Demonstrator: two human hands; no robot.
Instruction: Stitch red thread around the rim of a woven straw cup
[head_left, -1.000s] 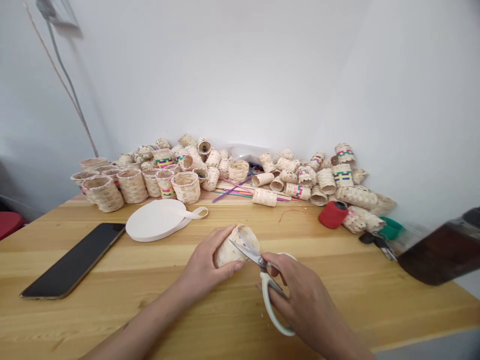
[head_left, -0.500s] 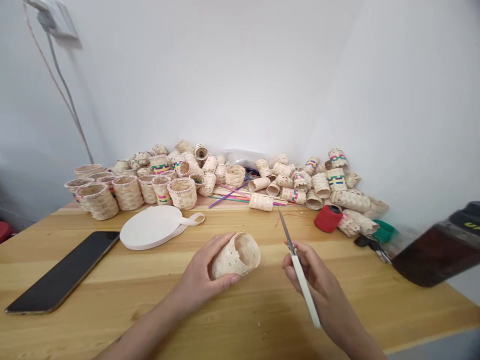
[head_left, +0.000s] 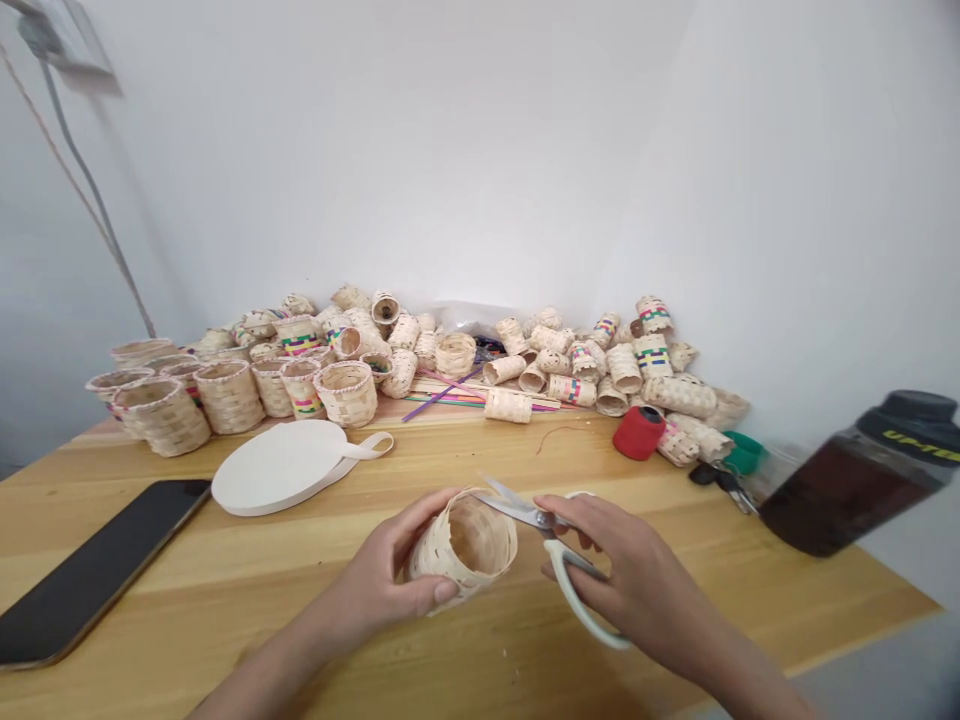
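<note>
My left hand is wrapped around a small woven basket lying on its side, its open mouth facing me. My right hand grips white-handled scissors. Their blades are parted and sit at the basket's upper rim. Both hands hover just above the wooden table near its front edge.
A heap of several woven baskets lines the back wall. A white tape roll and a dark phone lie at the left. A red thread spool, keys and a dark bottle sit at the right.
Half a second ago the scissors were pulled away to the right with blades shut and pointing up. Now they are back at the basket's rim, blades apart. The basket has turned toward me.
</note>
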